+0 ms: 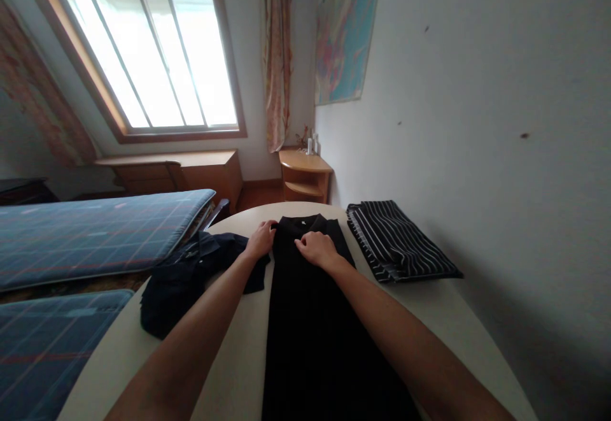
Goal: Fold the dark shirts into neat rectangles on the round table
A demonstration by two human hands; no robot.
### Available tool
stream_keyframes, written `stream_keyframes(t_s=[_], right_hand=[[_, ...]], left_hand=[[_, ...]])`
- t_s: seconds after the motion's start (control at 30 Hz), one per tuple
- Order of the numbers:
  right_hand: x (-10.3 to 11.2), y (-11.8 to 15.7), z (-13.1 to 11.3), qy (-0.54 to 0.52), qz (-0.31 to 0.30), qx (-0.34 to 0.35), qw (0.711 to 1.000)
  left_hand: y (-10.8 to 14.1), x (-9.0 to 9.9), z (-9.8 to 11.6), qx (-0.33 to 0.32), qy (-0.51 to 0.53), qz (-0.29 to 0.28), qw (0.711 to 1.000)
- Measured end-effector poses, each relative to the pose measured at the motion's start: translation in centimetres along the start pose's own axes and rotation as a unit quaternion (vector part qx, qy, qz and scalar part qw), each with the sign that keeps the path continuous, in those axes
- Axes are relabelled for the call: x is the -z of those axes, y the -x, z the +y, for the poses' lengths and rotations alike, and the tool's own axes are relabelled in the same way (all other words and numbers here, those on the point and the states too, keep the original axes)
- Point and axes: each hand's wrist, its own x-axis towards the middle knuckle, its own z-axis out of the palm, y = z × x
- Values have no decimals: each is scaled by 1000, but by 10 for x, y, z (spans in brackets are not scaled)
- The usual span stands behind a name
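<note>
Black shirt (305, 319): collared; neck label (303, 222) beyond our right hand (316, 248), unreadable.
Left hand (262, 239): pinches shirt's edge.
Right hand: curled, grip unclear.

2 hands are touching 1 black collared garment (296, 332), the left hand (261, 240) and the right hand (317, 248) counting 1 each. 1 navy garment (176, 287) is lying to the left hand's left, and 1 striped cloth bundle (405, 242) is sitting to the right hand's right. 1 table (243, 351) is standing beneath both hands. Left of the left hand, 2 plaid mattresses (90, 233) are lying. Beyond the hands, 1 window (157, 51), 2 curtains (277, 58), 1 wall map (348, 32), 1 desk (210, 158) and 1 corner shelf (305, 161) are showing.
</note>
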Motion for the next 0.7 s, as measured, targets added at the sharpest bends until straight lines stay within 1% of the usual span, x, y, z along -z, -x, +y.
stream_keyframes(t_s=[0.13,0.27,0.53,0.63,0.7], right_hand=[[-3,-23,-10,-44,1,-20,999],[-11,-40,-17,-93,-7,-38,995],[-34,-49,-20,-164,23,-49,985],[-35,-53,-20,-196,27,-50,979],[-34,-56,-20,-228,42,-45,972]], left_hand=[[0,-7,-5,11,31,24,999],[5,-9,-6,-2,68,41,997],[11,-3,-2,-18,107,46,993],[11,-3,-2,-10,107,43,993],[11,-5,-5,5,103,40,994]])
